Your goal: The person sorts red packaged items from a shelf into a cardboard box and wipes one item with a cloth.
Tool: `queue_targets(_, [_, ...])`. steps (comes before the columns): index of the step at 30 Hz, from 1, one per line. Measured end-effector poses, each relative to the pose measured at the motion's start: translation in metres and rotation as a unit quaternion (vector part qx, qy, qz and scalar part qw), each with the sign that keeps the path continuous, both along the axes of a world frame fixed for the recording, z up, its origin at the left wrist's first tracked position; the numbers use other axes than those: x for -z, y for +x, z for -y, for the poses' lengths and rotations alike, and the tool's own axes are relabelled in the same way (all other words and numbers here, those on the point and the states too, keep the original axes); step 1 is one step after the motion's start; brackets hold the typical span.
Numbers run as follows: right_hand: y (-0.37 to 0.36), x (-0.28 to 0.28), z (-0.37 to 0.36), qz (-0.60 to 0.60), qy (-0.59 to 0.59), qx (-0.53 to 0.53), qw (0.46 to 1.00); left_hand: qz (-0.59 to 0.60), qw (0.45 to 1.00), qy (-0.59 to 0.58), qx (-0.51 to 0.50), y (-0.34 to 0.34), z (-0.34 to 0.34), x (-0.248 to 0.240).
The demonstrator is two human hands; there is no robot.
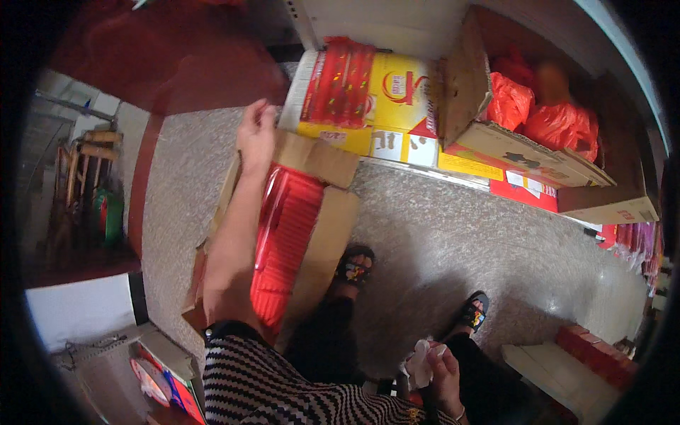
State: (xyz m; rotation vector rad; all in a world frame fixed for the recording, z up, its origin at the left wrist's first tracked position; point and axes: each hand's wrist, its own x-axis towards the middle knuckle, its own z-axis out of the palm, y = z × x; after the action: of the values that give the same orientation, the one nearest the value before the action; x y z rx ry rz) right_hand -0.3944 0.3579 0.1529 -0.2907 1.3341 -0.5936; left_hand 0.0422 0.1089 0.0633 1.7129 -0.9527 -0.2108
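My left hand [256, 134] reaches out over the far flap of an open cardboard box [329, 237]. Its fingers are loosely bent and somewhat apart, with nothing visible in them. In that box lie red, ribbed, plastic-wrapped packs [290, 227]; my forearm hides part of its left side. Just past the hand, red shiny packets [340, 81] lie on a yellow and white carton [404, 92]. Near my body, my right hand [445, 372] is closed on a crumpled white tissue [419, 363].
At the right, an opened carton [524, 149] holds red plastic bags [559, 127]. A dark red surface [184, 64] stands at the far left, a wooden stool [88, 163] beyond it. A pale box [559, 375] is low at the right. My sandalled feet stand on the speckled floor [418, 234].
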Motion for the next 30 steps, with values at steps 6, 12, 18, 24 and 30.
queue_targets(6, [0.016, -0.013, -0.027, 0.008, -0.024, -0.013, 1.000, 0.011, 0.987, 0.148, -0.063, 0.089, -0.217, 0.056])
queue_targets(12, [0.016, 0.000, -0.040, 0.023, -0.112, -0.056, 0.992, 0.017, 0.984, 0.170, -0.041, 0.073, -0.325, 0.150])
queue_targets(18, [-0.005, -0.003, -0.040, 0.069, -0.210, -0.073, 0.972, 0.192, 0.900, 0.388, -0.050, 0.058, -0.297, 0.177])
queue_targets(24, [-0.033, -0.031, -0.043, -0.092, -0.253, -0.135, 0.953, 0.186, 0.837, 0.504, -0.106, 0.015, -0.267, 0.150])
queue_targets(30, [-0.035, -0.019, -0.055, -0.104, -0.247, -0.119, 0.956, 0.255, 0.791, 0.551, -0.075, 0.043, -0.273, 0.154])
